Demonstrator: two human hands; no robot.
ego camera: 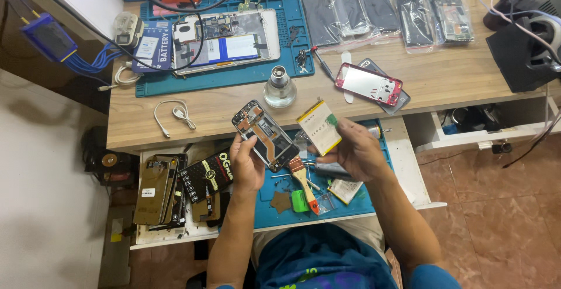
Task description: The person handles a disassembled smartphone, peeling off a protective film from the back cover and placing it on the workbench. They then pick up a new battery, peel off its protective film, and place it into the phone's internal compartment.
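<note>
L hand (248,163) grips opened phone (266,135); R hand (350,149) pinches battery (319,127); brush (304,181), glass bottle (280,87) nearby.

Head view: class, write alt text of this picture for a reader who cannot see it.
A person's left hand holds an opened phone and the right hand holds a flat battery, above a pulled-out drawer with a blue mat. A wooden desk beyond holds another opened phone, a glass bottle and bagged parts.
</note>
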